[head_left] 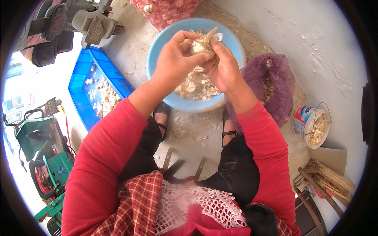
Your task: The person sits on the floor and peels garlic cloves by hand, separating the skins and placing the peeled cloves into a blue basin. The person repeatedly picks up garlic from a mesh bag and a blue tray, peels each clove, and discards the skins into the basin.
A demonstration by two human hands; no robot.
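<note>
Red sleeves (104, 141) are lying along the near left and near right. On the right, a white bucket (300, 118) is holding pale cloves (318, 129). On the left, a blue crate (80, 72) is holding more pale pieces (105, 98). Farther off, a light blue basin (193, 105) is sitting in the middle, with loose skins (197, 84) lying inside. Over its far half, the left hand (173, 59) and right hand (224, 67) are both grasping one garlic bulb (201, 45). The grip is looking firm, with fingers pressing from both sides. They seem to be peeling it. For good peeling, the left hand should be holding snugly, not squashing, and the right thumb should be working under the dry skin. Staying over the basin should be catching the scraps. Beyond, a pink net bag (169, 13) is standing.
</note>
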